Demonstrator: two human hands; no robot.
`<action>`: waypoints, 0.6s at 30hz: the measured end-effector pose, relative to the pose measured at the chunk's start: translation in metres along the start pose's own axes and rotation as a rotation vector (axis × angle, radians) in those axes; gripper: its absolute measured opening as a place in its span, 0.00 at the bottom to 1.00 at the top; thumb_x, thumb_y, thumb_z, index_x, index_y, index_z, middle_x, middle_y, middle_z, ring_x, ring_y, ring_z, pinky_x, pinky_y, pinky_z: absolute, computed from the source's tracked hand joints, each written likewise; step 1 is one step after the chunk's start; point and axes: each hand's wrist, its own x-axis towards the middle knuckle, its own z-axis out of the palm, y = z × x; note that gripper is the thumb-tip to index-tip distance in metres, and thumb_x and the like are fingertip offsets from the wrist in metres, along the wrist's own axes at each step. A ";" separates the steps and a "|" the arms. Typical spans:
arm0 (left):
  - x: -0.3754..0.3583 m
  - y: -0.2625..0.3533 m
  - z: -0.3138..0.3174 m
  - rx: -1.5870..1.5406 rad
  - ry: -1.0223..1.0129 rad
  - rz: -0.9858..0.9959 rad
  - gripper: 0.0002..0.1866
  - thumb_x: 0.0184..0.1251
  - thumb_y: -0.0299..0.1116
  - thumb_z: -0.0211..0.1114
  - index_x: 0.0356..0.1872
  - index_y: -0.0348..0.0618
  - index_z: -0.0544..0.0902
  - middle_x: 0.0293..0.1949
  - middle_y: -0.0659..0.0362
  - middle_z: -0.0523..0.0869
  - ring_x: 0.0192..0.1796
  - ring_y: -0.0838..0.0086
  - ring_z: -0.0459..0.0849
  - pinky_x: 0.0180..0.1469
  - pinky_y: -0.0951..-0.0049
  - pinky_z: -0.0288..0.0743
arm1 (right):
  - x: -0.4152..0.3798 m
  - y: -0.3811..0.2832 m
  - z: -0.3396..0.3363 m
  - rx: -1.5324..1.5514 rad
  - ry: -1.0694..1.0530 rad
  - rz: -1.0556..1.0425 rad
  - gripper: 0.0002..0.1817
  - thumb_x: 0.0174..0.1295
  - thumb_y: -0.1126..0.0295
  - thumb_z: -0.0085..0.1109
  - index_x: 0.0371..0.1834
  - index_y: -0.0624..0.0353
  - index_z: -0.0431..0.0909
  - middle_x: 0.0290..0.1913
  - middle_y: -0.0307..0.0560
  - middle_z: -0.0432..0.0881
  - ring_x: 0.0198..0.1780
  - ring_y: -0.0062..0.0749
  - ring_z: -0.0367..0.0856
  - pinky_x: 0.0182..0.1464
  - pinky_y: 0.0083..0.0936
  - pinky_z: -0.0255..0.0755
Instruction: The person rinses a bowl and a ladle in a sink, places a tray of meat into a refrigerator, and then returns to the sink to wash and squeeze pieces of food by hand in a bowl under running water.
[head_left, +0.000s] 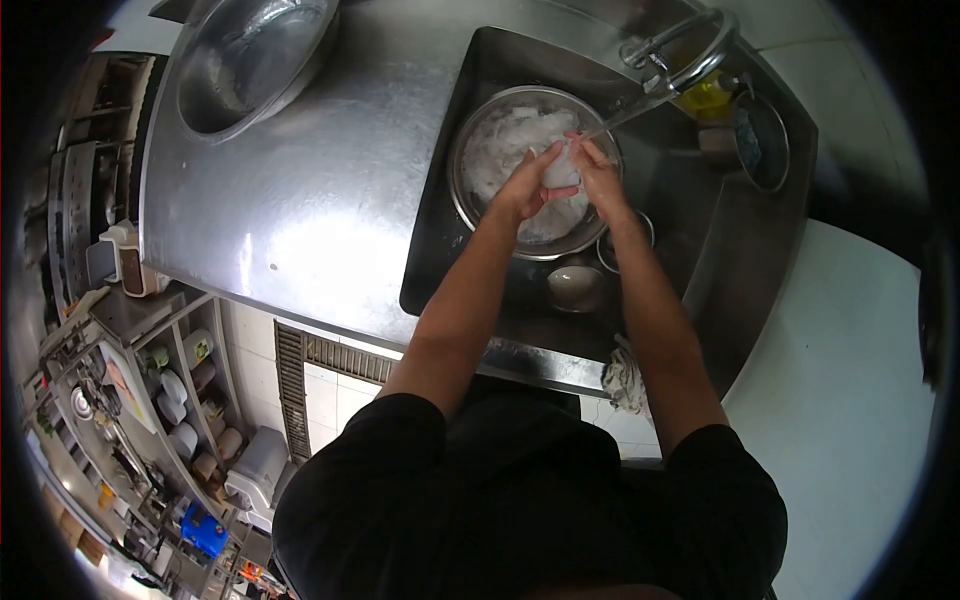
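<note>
A round metal bowl [462,205] stands in the dark sink, filled with whitish, translucent pieces [500,140] whose kind I cannot make out. Over its right half, my left hand [530,185] and my right hand [598,178] are cupped around a pale white piece [562,170], gripping it between them. A stream of water seems to run from the metal tap [690,75] down onto my fingers. Parts of the white piece are hidden by the fingers. Just below the bowl, a small pale bowl [575,285] sits on the sink floor.
Beside my right forearm is a small round metal-rimmed vessel [640,232]. A large metal basin [255,75] rests on the steel counter [340,180]. Behind the tap stands a bottle of yellow liquid [708,95], near a round strainer [765,145]. A cloth [625,380] hangs at the sink's front edge.
</note>
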 end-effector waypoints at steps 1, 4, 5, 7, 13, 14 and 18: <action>-0.002 -0.001 0.001 0.023 0.028 0.004 0.29 0.78 0.47 0.60 0.71 0.42 0.64 0.64 0.54 0.76 0.62 0.63 0.81 0.53 0.59 0.89 | 0.001 0.001 -0.001 -0.031 0.002 -0.039 0.18 0.73 0.64 0.57 0.63 0.55 0.81 0.58 0.46 0.80 0.59 0.31 0.77 0.62 0.26 0.70; 0.005 -0.007 -0.007 -0.033 -0.001 0.015 0.31 0.78 0.45 0.61 0.73 0.45 0.59 0.66 0.54 0.73 0.65 0.64 0.78 0.55 0.55 0.86 | -0.003 -0.006 -0.001 -0.389 0.073 -0.264 0.18 0.70 0.66 0.61 0.62 0.53 0.82 0.60 0.48 0.80 0.61 0.38 0.79 0.63 0.31 0.71; 0.008 -0.009 -0.010 -0.071 -0.030 0.019 0.32 0.78 0.44 0.61 0.74 0.46 0.57 0.67 0.54 0.71 0.67 0.65 0.77 0.57 0.52 0.85 | -0.006 -0.010 -0.001 -0.552 0.108 -0.357 0.19 0.69 0.67 0.63 0.62 0.52 0.82 0.61 0.48 0.80 0.62 0.40 0.79 0.63 0.33 0.71; -0.002 -0.002 0.003 -0.036 -0.025 0.054 0.29 0.79 0.46 0.60 0.72 0.49 0.61 0.65 0.57 0.74 0.63 0.68 0.79 0.54 0.59 0.84 | -0.017 -0.028 0.002 -0.745 0.152 -0.382 0.20 0.65 0.68 0.66 0.61 0.51 0.83 0.60 0.50 0.80 0.61 0.44 0.78 0.63 0.37 0.72; 0.003 -0.002 -0.001 -0.016 -0.068 0.101 0.21 0.82 0.44 0.55 0.68 0.51 0.68 0.63 0.60 0.76 0.62 0.71 0.79 0.54 0.60 0.82 | -0.018 -0.036 0.014 -0.618 0.193 -0.387 0.17 0.63 0.68 0.69 0.55 0.55 0.82 0.48 0.52 0.83 0.48 0.47 0.84 0.49 0.39 0.78; 0.004 -0.002 -0.002 -0.022 -0.085 0.099 0.20 0.82 0.44 0.54 0.68 0.50 0.68 0.63 0.60 0.76 0.62 0.70 0.79 0.55 0.58 0.83 | -0.017 -0.033 0.015 -0.490 0.172 -0.326 0.17 0.62 0.68 0.69 0.54 0.56 0.82 0.47 0.52 0.84 0.46 0.49 0.85 0.46 0.39 0.80; 0.004 -0.001 -0.004 -0.073 -0.038 0.087 0.20 0.79 0.40 0.55 0.67 0.50 0.69 0.64 0.59 0.75 0.63 0.69 0.77 0.58 0.57 0.80 | -0.013 -0.025 0.012 -0.506 0.152 -0.356 0.15 0.62 0.69 0.69 0.50 0.59 0.79 0.44 0.53 0.83 0.42 0.48 0.86 0.45 0.39 0.80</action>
